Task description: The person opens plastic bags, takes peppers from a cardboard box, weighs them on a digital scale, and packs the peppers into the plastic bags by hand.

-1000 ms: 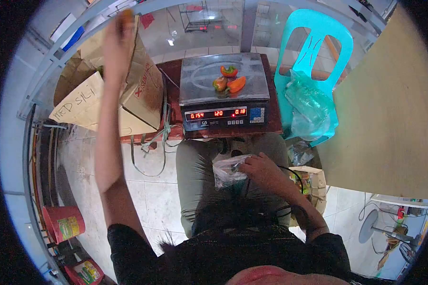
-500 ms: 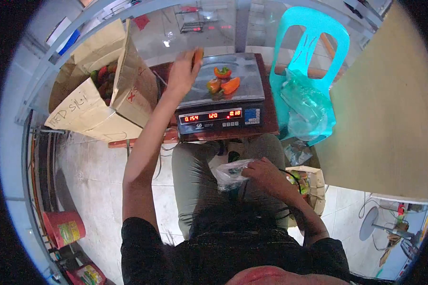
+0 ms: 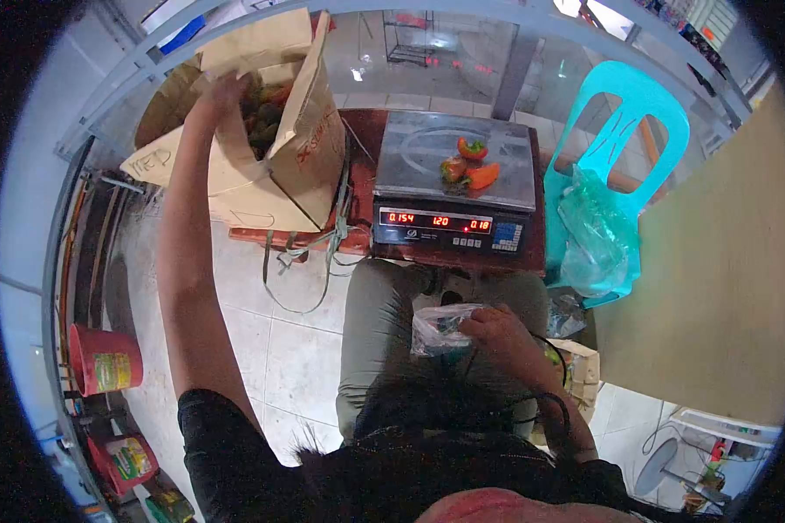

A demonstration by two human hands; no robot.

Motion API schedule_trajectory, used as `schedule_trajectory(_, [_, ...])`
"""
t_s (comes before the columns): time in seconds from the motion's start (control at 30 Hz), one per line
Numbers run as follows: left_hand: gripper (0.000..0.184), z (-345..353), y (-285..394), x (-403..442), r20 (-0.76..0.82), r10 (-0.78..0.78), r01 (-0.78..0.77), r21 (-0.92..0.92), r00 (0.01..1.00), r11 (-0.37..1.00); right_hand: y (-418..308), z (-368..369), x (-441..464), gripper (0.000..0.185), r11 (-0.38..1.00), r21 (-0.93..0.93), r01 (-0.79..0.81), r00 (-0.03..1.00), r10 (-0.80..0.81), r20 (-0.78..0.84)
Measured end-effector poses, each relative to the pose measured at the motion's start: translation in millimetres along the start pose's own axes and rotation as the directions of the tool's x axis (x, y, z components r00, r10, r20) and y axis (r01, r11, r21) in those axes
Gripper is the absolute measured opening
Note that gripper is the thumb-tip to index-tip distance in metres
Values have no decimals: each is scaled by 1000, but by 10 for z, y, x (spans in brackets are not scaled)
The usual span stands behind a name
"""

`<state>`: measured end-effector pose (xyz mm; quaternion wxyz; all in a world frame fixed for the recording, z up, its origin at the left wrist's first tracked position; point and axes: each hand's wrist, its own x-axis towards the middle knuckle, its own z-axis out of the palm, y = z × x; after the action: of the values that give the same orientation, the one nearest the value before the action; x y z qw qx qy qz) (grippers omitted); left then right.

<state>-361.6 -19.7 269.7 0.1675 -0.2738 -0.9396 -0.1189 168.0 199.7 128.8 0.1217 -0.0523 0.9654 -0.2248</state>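
My left hand [image 3: 228,91] is over the cardboard box [image 3: 310,157], at the opening where several red and green peppers [image 3: 266,115] show. Motion smears its fingers, so whether it holds anything is unclear. Down over my lap, my right hand [image 3: 503,338] grips the edge of a clear plastic bag [image 3: 436,329]. On the metal plate of the digital scale [image 3: 410,157] lie a red-orange pepper [image 3: 472,148], a mottled orange-green pepper [image 3: 453,170] and a bright orange pepper [image 3: 483,176]. Red digits on its display read 0.154, 1.20 and 0.18.
Right of the scale stands a turquoise plastic chair [image 3: 634,96] with a crumpled plastic bag [image 3: 595,235] on it. A wooden board [image 3: 698,261] fills the right side. Another box [image 3: 586,366] sits low beside my right arm. Red pots [image 3: 105,362] stand at far left.
My left hand has moved left from above the scale to the box; the pepper seen in it earlier is no longer visible there. The view has shifted. My right hand still holds the bag.
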Motion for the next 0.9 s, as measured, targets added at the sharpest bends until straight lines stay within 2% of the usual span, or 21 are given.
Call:
schedule_trajectory(0.07, [34,-138,61,-308,281,69,-65,-24,957,998,25,84,-44,24,996,-66,53,991,-61,-117])
schedule_trajectory(0.1, [33,-314,99,-372,425,176,-179,-32,888,983,27,103,-61,24,992,-100,77,980,-93,-173])
schedule_trajectory(0.17, [33,-349,11,-641,573,251,-248,-85,780,965,-13,27,-70,24,996,-67,52,992,-60,-112])
schedule_trajectory(0.2, [33,-193,-94,-848,589,234,-211,-108,773,971,-31,-4,-50,24,998,-50,43,995,-47,-86])
schedule_trajectory(0.23, [33,-97,-161,-1098,610,240,-396,134,755,908,-16,23,-30,24,997,-53,62,993,-67,-98])
schedule_trajectory(0.27, [33,-193,155,-1495,351,174,-278,269,920,922,16,82,-24,24,995,-54,78,990,-84,-110])
schedule_trajectory(0.3, [35,-86,51,-1613,113,437,-449,133,893,884,21,118,-8,24,994,-55,92,988,-98,-122])
schedule_trajectory(0.37, [32,-163,313,-1839,9,289,-286,171,957,943,-30,73,39,23,993,-43,106,992,-108,-68])
schedule_trajectory(0.43, [29,-180,170,-1675,129,81,-63,-138,988,988,-61,33,99,22,993,-40,108,993,-109,-44])
schedule_trajectory(0.47, [28,-185,56,-1548,210,-8,68,-281,978,957,-79,24,109,21,994,-41,104,993,-105,-44])
schedule_trajectory(0.57, [31,201,-721,-945,408,118,160,-585,905,795,-132,-63,154,20,995,-42,92,995,-94,-36])
schedule_trajectory(0.63, [28,475,-1067,-780,571,73,310,-544,818,780,-120,-54,183,20,996,-45,74,996,-77,-49])
schedule_trajectory(0.7, [27,561,-1024,-762,713,-17,401,-374,701,836,-50,56,176,21,998,-48,41,996,-45,-80])
schedule_trajectory(0.73, [26,671,-934,-706,764,-93,400,-226,638,888,-17,86,161,21,998,-17,52,993,-54,-106])
schedule_trajectory(0.8, [29,792,-900,-582,790,-91,215,-53,606,975,42,151,144,21,996,51,69,984,-59,-169])
schedule_trajectory(0.87, [38,964,-1106,-504,780,81,-116,-11,620,993,81,185,178,21,998,58,34,997,-29,-78])
schedule_trajectory(0.9, [32,1197,-1366,-483,711,252,-246,-113,657,963,84,204,201,21,998,61,22,999,-20,-28])
